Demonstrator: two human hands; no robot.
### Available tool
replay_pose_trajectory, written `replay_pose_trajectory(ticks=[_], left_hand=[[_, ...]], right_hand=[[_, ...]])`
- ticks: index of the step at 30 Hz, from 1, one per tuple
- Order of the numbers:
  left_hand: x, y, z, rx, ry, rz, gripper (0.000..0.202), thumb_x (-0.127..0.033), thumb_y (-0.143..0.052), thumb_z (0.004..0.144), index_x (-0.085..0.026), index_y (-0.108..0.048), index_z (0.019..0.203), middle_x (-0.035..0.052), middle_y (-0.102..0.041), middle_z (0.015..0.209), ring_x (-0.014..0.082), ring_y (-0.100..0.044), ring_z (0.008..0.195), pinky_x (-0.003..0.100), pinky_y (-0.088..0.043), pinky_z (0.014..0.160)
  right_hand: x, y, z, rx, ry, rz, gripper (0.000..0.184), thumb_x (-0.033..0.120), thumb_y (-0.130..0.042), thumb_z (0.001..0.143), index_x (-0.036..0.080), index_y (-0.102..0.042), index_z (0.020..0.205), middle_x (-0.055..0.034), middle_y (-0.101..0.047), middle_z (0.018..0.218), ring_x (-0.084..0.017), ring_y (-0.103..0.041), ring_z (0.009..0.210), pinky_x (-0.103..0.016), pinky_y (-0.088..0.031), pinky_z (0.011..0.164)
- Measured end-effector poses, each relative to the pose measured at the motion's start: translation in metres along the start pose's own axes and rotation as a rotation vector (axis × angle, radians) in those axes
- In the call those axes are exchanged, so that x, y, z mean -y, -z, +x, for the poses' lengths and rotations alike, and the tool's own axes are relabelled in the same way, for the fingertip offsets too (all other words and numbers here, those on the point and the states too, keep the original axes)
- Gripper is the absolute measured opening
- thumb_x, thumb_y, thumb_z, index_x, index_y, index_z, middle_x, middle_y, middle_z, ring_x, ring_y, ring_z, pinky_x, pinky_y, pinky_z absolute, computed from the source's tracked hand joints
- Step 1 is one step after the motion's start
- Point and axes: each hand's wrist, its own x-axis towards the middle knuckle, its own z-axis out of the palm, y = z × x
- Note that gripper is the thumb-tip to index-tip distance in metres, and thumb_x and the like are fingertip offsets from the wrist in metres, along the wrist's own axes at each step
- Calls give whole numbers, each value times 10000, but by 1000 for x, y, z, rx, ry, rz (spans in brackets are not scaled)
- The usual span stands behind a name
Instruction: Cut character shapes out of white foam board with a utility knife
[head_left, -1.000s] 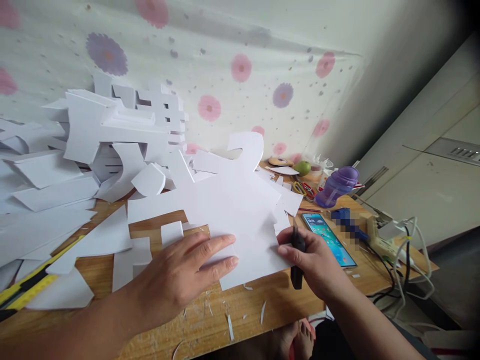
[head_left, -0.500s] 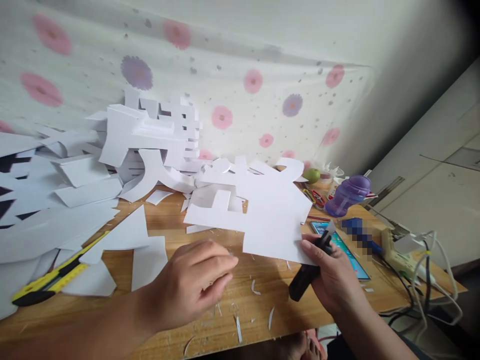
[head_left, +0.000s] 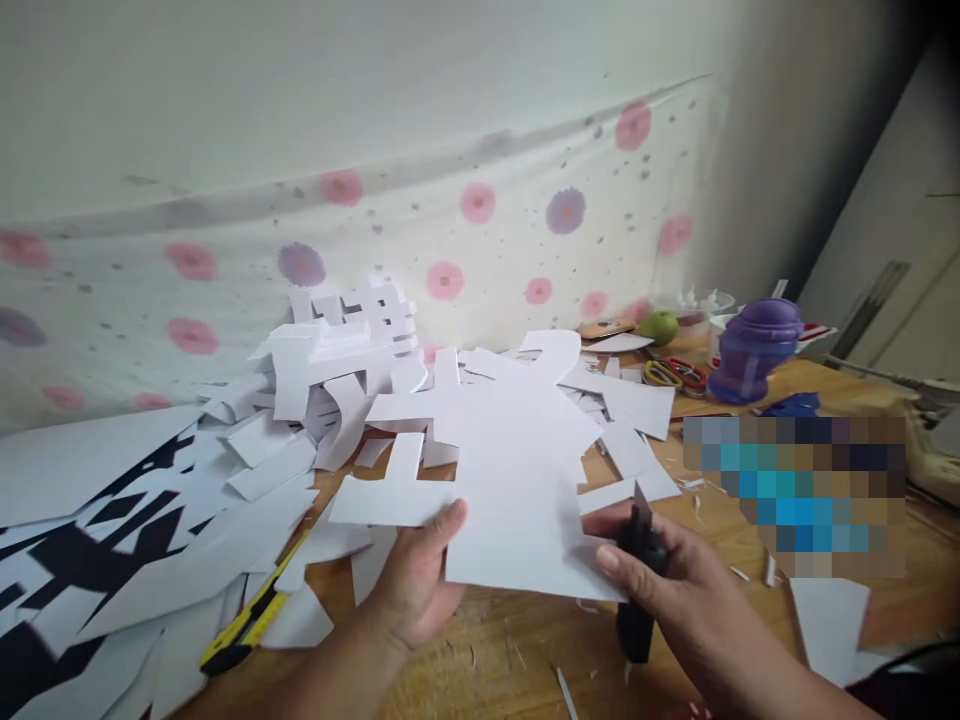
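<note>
A white cut-out sheet of card or foam board (head_left: 517, 480), with notches and arms along its edges, is held above the table. My left hand (head_left: 416, 580) pinches its lower left part, thumb on top and fingers hidden underneath. At the lower right corner, my right hand (head_left: 686, 585) presses the sheet with its thumb while gripping a black utility knife (head_left: 636, 630). The knife stands nearly upright, its blade pointing up. A yellow-and-black utility knife (head_left: 255, 620) lies on white scraps left of my left hand.
White cut pieces (head_left: 330, 360) are heaped at the back, against a flowered wall covering. Sheets with black shapes (head_left: 97, 550) spread over the left. Scissors (head_left: 675, 375), a green fruit (head_left: 660, 327) and a purple bottle (head_left: 756, 350) stand back right. Thin offcuts litter the wooden table (head_left: 480, 665).
My left hand has moved from hovering over the table to gripping the sheet's lower left. My right hand still holds the knife and sheet. The camera view has shifted.
</note>
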Motion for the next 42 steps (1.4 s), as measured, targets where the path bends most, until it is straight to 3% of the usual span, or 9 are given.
replay_pose_trajectory(ticks=[7,13,16,23,30,32,35,38,42], left_hand=[[-19,48,20,-42,149,-10,426,-410,-828,605,-149,-703,918,81,-738,801,307,-708,812,414,-580,751],[-15,75,36,-9,170,123,275,-323,-745,778,-132,-641,946,24,-684,843,155,-656,716,311,-562,657],[-15,82,39,-20,155,196,221,-325,-652,881,-130,-615,979,15,-652,856,134,-634,705,280,-549,630],[-20,55,21,-30,196,503,251,-353,-589,930,-131,-601,1046,21,-633,876,130,-622,710,285,-550,638],[-44,47,-6,-408,-66,1009,471,-406,-561,932,-192,-459,1339,118,-472,1379,282,-521,1196,527,-445,1000],[-40,42,-34,-372,-105,1151,515,-435,-548,927,-192,-441,1368,130,-431,1434,318,-436,1299,593,-319,1091],[-20,28,-80,-84,-56,1333,707,-444,-788,700,-307,-524,1341,74,-415,1498,328,-339,1395,524,-255,1161],[3,17,-106,44,22,1453,801,-422,-827,627,-356,-513,1361,51,-282,1577,348,-268,1437,506,-265,1162],[13,15,-109,-12,75,1547,788,-421,-761,704,-324,-443,1418,93,-210,1595,348,-220,1455,527,-238,1164]], right_hand=[[17,49,4,-186,275,160,190,436,-633,873,249,-621,905,-18,-654,811,-173,-620,714,-293,-524,636],[5,59,-11,225,342,-442,108,304,-583,878,203,-611,851,-33,-648,781,-175,-586,712,-306,-457,661],[-8,59,-13,232,382,-593,54,184,-603,786,189,-613,838,-52,-662,817,-200,-608,776,-323,-457,699],[5,88,-18,67,371,-496,220,372,-530,888,181,-637,866,-29,-652,703,-160,-574,618,-286,-462,587],[17,107,-29,-120,210,-199,427,570,-689,758,161,-646,872,14,-562,586,-124,-490,512,-246,-407,472],[16,108,-36,-129,218,-219,417,567,-683,768,167,-656,886,17,-564,594,-122,-490,517,-245,-412,483],[15,114,-43,-128,216,-325,382,548,-646,799,186,-661,920,5,-602,636,-142,-531,543,-259,-430,503],[13,122,-43,0,239,-578,301,481,-636,809,199,-672,908,-35,-677,752,-195,-616,663,-307,-486,618],[-1,118,-40,384,236,-966,283,314,-671,757,206,-701,1017,-86,-696,1041,-261,-659,936,-359,-487,845]])
